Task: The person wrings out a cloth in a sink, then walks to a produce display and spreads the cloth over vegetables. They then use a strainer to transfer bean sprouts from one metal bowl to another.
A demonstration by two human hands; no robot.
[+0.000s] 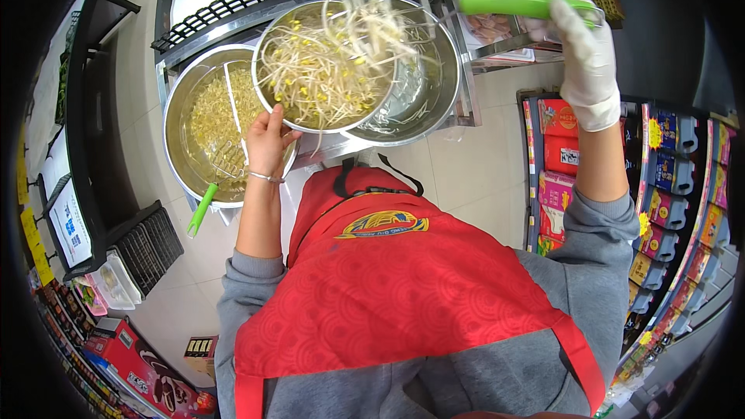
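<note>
My bare left hand point(269, 141) grips the near-left rim of a steel bowl point(326, 129) full of soybean sprouts point(314, 81). My right hand point(585, 61), in a white glove, holds the green handle point(506, 6) of a wire scoop. Sprouts hang, blurred, from its wire head point(428, 9) above the bowl's far right side. Beneath, the bowl overlaps a larger steel basin point(445, 75) with clear liquid and a few stray sprouts. To the left, another steel basin point(169, 128) contains short yellowish sprouts point(212, 105). A second green-handled wire scoop point(204, 209) leans over its near rim.
Behind the basins runs a metal rack point(233, 49) with black mesh edging. A shelf of boxed goods point(559, 157) stands close on my right. Black display stands point(87, 128) line the left side, with stacked black crates point(145, 250) on the tiled floor point(198, 267).
</note>
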